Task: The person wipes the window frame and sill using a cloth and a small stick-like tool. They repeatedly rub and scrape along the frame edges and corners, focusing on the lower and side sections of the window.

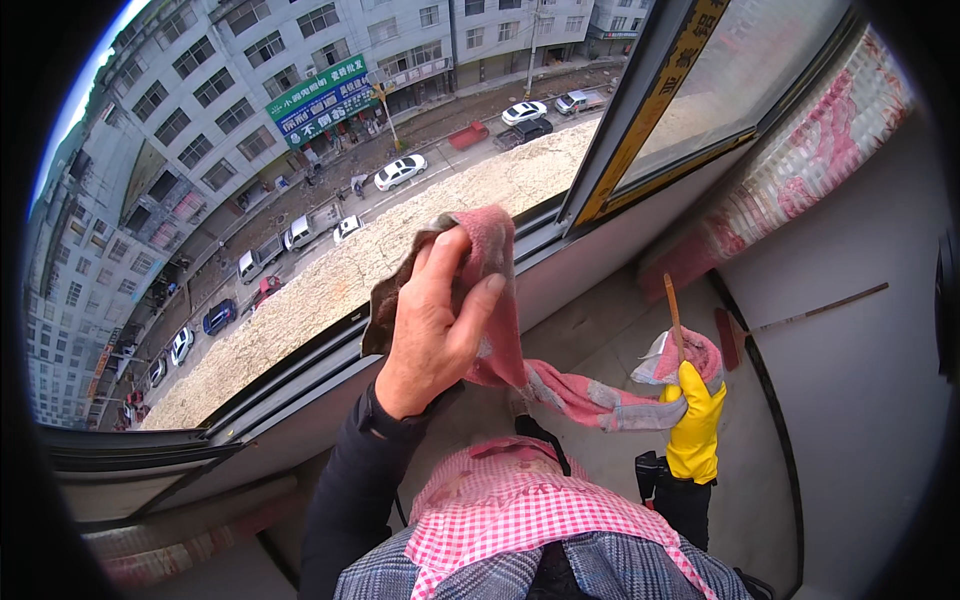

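My left hand (439, 319), bare below a dark sleeve, grips one end of a long pink and grey towel (499, 315) above the window track. Behind its fingers a dark, dirty part of the cloth shows. The towel droops to the right, twisted, as far as my right hand (694, 420), which wears a yellow rubber glove. That hand is closed round the bunched other end of the towel and a thin wooden stick (674, 315) that points up out of the fist. The stick's lower end is hidden.
An open window lies before me; its sliding frame (637, 112) stands at the right. Outside are a rough stone ledge (465, 195) and, far below, a street with cars. A broom (729, 337) lies by the wall at right. A patterned curtain (810, 157) hangs beside the window.
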A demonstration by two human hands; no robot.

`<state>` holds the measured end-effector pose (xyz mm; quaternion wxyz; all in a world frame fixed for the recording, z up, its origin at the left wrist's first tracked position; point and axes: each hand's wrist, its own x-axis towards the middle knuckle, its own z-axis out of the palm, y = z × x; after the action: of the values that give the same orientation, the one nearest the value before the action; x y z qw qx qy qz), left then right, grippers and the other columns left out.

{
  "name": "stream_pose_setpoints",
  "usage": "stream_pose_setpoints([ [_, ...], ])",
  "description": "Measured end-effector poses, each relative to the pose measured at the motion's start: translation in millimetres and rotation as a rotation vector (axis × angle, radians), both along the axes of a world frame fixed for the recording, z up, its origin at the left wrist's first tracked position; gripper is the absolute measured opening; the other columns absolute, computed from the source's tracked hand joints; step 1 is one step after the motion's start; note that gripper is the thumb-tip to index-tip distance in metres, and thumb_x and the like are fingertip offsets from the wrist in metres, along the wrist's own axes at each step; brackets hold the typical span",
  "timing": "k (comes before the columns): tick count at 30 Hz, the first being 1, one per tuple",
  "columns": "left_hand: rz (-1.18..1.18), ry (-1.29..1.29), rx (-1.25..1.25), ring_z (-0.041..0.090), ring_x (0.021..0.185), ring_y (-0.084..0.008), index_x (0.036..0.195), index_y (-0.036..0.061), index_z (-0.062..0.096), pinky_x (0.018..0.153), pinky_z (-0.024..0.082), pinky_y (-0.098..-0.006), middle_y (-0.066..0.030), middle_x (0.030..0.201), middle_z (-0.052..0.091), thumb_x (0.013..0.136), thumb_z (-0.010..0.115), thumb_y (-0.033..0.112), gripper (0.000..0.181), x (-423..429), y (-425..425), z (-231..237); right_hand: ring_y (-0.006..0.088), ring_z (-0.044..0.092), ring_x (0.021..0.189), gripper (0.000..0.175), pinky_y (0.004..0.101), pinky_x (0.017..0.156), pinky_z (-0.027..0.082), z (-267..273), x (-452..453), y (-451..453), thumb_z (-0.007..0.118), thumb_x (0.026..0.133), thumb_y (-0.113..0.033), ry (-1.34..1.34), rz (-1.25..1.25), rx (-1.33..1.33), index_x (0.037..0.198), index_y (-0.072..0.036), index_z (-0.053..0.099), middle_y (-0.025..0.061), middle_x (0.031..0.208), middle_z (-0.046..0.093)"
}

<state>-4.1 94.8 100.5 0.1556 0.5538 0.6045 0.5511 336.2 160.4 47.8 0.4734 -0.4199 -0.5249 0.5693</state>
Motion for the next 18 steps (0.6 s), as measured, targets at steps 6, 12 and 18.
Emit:
stream_pose_setpoints([
  [6,0.116,0.792,-0.113,0.059,0.107,-0.0314,0.115,0.0035,0.059,0.088,0.045,-0.0424,-0.0132,0.108,0.064,0.087,0.066,0.014,0.03,42,94,-62,0.0077,0.065,0.093,0.042,0.0177,0.069,0.049,1,4,-22,0.053,0.101,-0.007,-0.113,-0.043,-0.04,0.142,-0.001,0.055,0.0111,0.137,0.065],
  [12,0.208,0.886,-0.111,0.058,0.101,-0.0293,0.108,0.0052,0.061,0.084,0.045,-0.0414,-0.0111,0.103,0.06,0.085,0.072,0.023,0.032,31,77,-76,0.0162,0.065,0.117,0.042,0.0243,0.09,0.053,8,-15,-20,0.054,0.101,-0.006,-0.158,0.059,-0.056,0.142,0.0,0.055,0.0123,0.137,0.065],
  [18,0.313,0.816,-0.247,0.058,0.104,-0.0311,0.119,0.0048,0.064,0.089,0.045,-0.0425,-0.0102,0.113,0.064,0.085,0.077,0.033,0.046,-12,-26,-64,0.0215,0.063,0.125,0.043,0.0298,0.102,0.052,20,-63,-8,0.055,0.099,-0.002,-0.099,0.275,-0.127,0.142,0.001,0.054,0.0147,0.137,0.064],
])
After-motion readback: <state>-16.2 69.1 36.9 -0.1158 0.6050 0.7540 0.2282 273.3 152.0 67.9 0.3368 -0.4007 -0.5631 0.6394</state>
